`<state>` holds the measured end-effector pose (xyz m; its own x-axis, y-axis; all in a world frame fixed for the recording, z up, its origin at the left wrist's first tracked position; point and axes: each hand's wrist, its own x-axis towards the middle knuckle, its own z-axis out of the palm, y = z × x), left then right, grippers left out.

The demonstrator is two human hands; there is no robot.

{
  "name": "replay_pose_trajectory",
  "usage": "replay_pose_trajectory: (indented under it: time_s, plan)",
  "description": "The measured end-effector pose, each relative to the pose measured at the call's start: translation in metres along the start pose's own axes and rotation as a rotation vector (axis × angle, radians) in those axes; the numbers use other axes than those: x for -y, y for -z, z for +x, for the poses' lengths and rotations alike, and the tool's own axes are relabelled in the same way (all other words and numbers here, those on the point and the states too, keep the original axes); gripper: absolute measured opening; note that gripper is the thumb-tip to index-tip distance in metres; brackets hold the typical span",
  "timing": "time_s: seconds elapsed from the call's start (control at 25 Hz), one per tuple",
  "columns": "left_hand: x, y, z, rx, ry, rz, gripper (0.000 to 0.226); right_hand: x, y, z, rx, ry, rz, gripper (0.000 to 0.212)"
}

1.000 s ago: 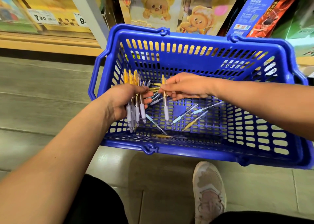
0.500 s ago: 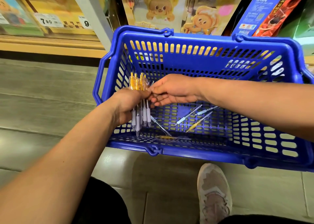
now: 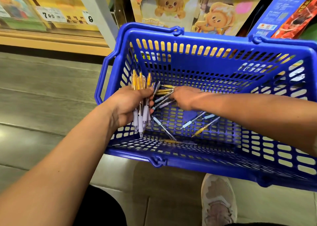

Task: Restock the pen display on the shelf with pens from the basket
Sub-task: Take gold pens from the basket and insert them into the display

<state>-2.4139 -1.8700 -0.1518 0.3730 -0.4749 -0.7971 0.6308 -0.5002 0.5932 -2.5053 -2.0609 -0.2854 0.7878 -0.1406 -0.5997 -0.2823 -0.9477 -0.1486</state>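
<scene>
A blue plastic basket (image 3: 202, 164) stands on the floor in front of me. My left hand (image 3: 127, 105) is shut on a bundle of yellow-topped pens (image 3: 140, 116) with pale grips, held upright inside the basket's left end. My right hand (image 3: 184, 97) reaches down to a small heap of loose pens (image 3: 163, 95) at the basket's back left, fingers touching them; whether it grips one is hidden. More loose pens (image 3: 199, 121) lie on the basket floor in the middle.
Low shelves with price tags (image 3: 51, 15) run along the back left. Cartoon-printed packages (image 3: 171, 4) and a blue box (image 3: 274, 13) stand behind the basket. A white upright post (image 3: 96, 11) rises at its back left. My shoe (image 3: 217, 201) rests on the floor in front.
My right hand passed its yellow pen into the left hand's bundle, then moved back right and down to the loose pens. The left hand stayed in place.
</scene>
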Motion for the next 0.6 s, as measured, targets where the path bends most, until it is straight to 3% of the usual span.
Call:
replay_pose_trajectory:
  time_s: [0.12,0.28,0.4,0.6]
  plan:
    - [0.0,0.0,0.005,0.002,0.04,0.019,0.012,-0.007,-0.016,0.009,-0.074,0.103,-0.256,0.046]
    - [0.0,0.0,0.007,-0.002,0.063,-0.003,0.009,-0.023,-0.013,0.013,-0.024,0.132,-0.183,0.031]
    - [0.001,-0.002,0.011,-0.016,0.059,-0.009,0.009,-0.041,0.005,0.004,0.023,0.135,0.155,0.015]
    - [0.005,-0.015,0.015,-0.062,-0.008,-0.027,0.016,-0.047,0.043,-0.04,-0.125,0.101,0.776,0.024]
